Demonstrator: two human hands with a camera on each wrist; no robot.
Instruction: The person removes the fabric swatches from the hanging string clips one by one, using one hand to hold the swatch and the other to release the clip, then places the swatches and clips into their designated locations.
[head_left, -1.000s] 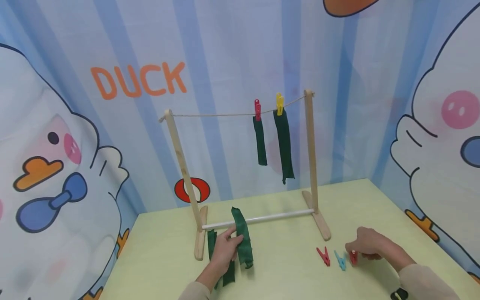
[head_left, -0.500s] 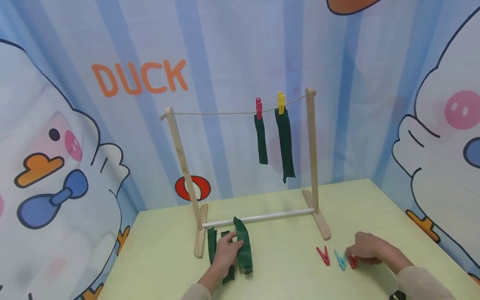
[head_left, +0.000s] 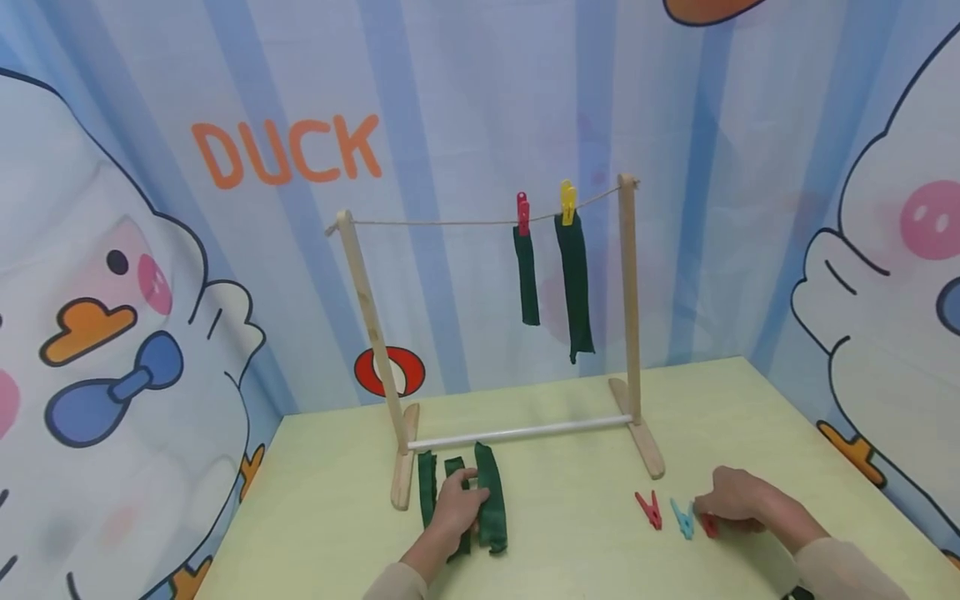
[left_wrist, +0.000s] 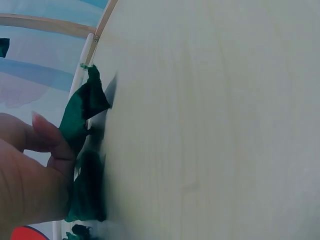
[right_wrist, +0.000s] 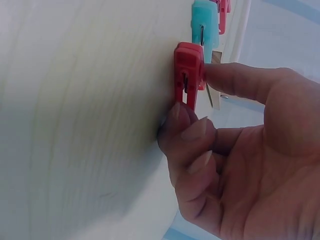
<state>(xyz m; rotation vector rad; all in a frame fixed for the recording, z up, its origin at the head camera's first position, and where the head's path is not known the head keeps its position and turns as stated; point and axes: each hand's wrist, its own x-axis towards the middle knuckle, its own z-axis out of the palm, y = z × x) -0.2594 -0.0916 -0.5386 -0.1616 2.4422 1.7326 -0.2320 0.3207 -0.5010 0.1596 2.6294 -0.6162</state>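
Observation:
Three dark green cloth strips lie side by side at the table's front left. My left hand reaches over the middle strip and pinches the left edge of the right-hand strip. In the left wrist view, that strip bends at the thumb and forefinger. My right hand has thumb and forefinger on a red clothespin at the table's right; in the head view the hand covers part of it. A blue clothespin and another red clothespin lie just left of it.
Behind the hands stands a wooden drying rack with a string across its top. From it hang two green strips, under a red clothespin and a yellow clothespin. A white bar joins the rack's feet.
My left hand has lowered the right-hand green strip from a raised, tilted position down toward the table, beside the others. The right hand has stayed at the red clothespin, shifting slightly.

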